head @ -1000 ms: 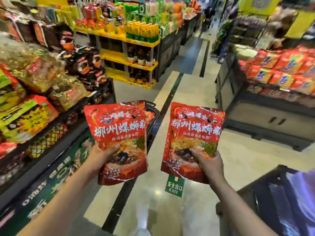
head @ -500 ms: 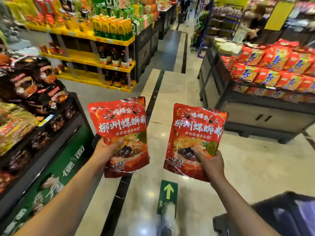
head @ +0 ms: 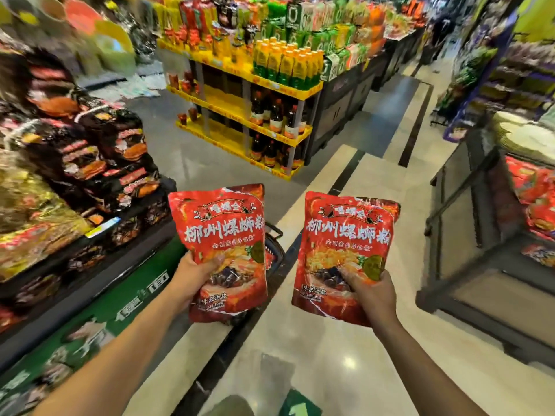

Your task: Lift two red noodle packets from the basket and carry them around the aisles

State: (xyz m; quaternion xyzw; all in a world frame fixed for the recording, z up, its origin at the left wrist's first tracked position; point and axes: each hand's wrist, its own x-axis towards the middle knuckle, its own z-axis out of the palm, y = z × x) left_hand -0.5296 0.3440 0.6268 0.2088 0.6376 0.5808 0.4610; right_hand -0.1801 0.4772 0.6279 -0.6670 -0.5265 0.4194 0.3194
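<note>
Two identical red noodle pouches in the head view, one per hand, held upright and side by side above the aisle floor [head: 345, 370], clearly apart from each other. My left hand [head: 192, 277] grips the left pouch [head: 222, 235] at its lower left, thumb curled over the printed front. My right hand [head: 371, 291] grips the right pouch [head: 345, 241] at its lower right, thumb likewise pinching the front. Both fronts face the camera, label text legible.

Behind the left pouch, a dark shopping basket [head: 274, 235] shows partly, beside the snack shelf [head: 90, 205] on my left. A yellow rack of bottles [head: 270, 94] stands ahead; a display bin of red packets [head: 531, 199] sits on my right.

Judgement: step in hand is carrying or comparing the pair, both grips firm. Next move likely calls for lowering one pouch toward the basket, which needs the left arm to drop forward while the thumb keeps its pinch until the pouch is over the opening.
</note>
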